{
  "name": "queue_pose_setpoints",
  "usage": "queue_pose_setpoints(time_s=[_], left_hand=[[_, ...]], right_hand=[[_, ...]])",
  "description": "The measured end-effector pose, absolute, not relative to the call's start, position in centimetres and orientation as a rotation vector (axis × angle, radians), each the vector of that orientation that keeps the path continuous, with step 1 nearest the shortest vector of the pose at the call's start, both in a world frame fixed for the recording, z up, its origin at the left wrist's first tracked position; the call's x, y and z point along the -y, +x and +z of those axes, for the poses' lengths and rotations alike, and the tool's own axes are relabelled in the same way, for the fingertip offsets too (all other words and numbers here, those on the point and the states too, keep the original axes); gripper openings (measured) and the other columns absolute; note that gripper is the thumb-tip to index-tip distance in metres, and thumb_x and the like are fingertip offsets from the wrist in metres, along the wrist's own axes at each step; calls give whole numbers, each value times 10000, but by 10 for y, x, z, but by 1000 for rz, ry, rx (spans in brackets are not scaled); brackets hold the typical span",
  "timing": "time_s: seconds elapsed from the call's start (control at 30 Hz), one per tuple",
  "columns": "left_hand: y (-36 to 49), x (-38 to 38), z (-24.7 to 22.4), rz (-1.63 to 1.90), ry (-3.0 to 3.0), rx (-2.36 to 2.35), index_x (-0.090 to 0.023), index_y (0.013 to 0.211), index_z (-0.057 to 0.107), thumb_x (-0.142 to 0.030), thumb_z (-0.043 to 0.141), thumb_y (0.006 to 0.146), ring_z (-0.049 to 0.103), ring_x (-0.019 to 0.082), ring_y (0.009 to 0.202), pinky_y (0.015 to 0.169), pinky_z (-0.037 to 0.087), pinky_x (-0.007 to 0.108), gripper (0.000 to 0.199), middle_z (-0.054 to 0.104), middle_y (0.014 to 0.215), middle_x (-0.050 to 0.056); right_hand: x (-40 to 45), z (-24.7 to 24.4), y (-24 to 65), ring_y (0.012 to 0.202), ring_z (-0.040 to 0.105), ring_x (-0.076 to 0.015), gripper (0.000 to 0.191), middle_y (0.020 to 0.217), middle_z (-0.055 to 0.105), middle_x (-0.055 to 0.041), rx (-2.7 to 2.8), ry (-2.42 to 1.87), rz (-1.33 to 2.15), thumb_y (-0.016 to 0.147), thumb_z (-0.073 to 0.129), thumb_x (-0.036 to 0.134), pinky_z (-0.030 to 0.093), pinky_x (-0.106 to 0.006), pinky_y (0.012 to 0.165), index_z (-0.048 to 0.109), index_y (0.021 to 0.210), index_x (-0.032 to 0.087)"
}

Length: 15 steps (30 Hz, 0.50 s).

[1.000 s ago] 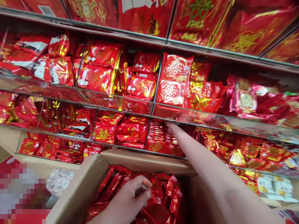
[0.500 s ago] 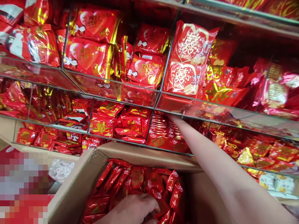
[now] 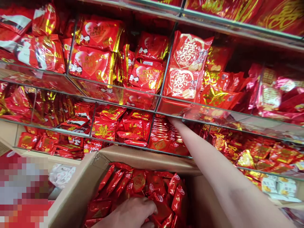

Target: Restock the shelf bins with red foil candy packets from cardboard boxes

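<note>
Our left hand curls, grip unclear, over red packets, probably light, slippery and best pinched at their ends, while our right hand is hidden.

Left hand lower in the carton than one second ago.
Then: raised above the red packets, thumb near fingertips. Now: knuckles up, fingers curled down at them; gold-printed packet beyond the hand uncovered.

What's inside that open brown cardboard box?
The box holds shiny red wrapped packets, with the person's left hand among them. Whatever lies beneath the hand and top packets is covered.
</note>
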<state>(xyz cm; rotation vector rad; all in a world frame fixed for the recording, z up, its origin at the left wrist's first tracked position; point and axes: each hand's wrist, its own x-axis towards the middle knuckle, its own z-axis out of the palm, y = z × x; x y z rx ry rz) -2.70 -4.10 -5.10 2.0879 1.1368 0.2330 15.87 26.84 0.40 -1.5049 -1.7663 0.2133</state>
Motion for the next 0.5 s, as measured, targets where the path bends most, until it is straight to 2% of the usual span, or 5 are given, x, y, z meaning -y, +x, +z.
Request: queue_pose_setpoints(time_s=[0.17, 0.37, 0.5], left_hand=[[-26, 41, -54, 171, 2102, -1155, -297, 930, 613, -181, 572, 695, 618, 220, 840, 699, 428, 274, 265, 665, 937, 15], [-24, 42, -48, 100, 2079, -1167, -288, 941, 614, -193, 557, 703, 612, 236, 876, 739, 446, 309, 263, 659, 960, 31], [-26, 44, -55, 103, 2039, -1246, -272, 940, 615, -171, 544, 688, 588, 246, 935, 804, 440, 344, 281, 639, 990, 50]], right_hand=[[-262, 5, 161, 1220, 370, -261, 387, 1292, 465, -119, 1788, -1542, 266, 847, 461, 314, 261, -452, 1025, 483, 1202, 162], [-249, 13, 157, 1226, 358, -290, 401, 1274, 487, -109, 1836, -1533, 228, 780, 522, 275, 222, -476, 1038, 510, 1167, 171], [-219, 23, 156, 1193, 385, -330, 317, 1182, 543, -136, 1851, -1523, 161, 769, 515, 236, 227, -500, 1019, 571, 1071, 158]])
